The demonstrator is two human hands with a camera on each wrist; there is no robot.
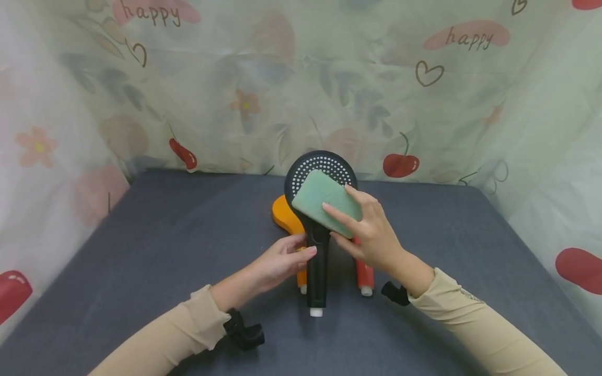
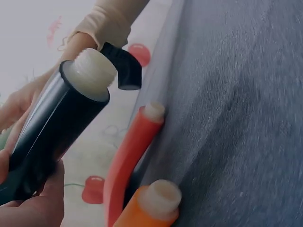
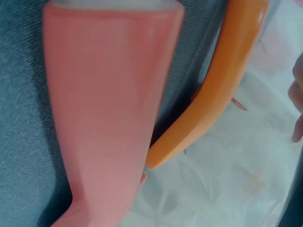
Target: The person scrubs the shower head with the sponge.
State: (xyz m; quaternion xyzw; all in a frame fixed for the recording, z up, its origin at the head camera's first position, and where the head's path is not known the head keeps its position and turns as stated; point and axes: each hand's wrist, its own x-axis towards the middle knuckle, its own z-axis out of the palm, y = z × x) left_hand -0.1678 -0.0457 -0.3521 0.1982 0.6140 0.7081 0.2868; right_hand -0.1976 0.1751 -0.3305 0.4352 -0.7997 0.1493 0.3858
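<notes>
So I'm standing here watching someone hold up a black plastic shower head with a round face full of white nozzles (image 1: 317,243), right in the middle of the frame, with the left hand's (image 1: 275,263) thumb and fingers clamped round the handle. The right hand (image 1: 376,235) has a pale green rectangular sponge (image 1: 316,190) pinched across the lower right of that face, though I honestly can't tell how hard it's pressing. Behind, mid-frame on the dark grey cloth-covered table (image 1: 188,250), there's an orange plastic round-headed handle (image 1: 285,215) to the left and a red plastic handle with a white end (image 1: 365,269) to the right.
</notes>
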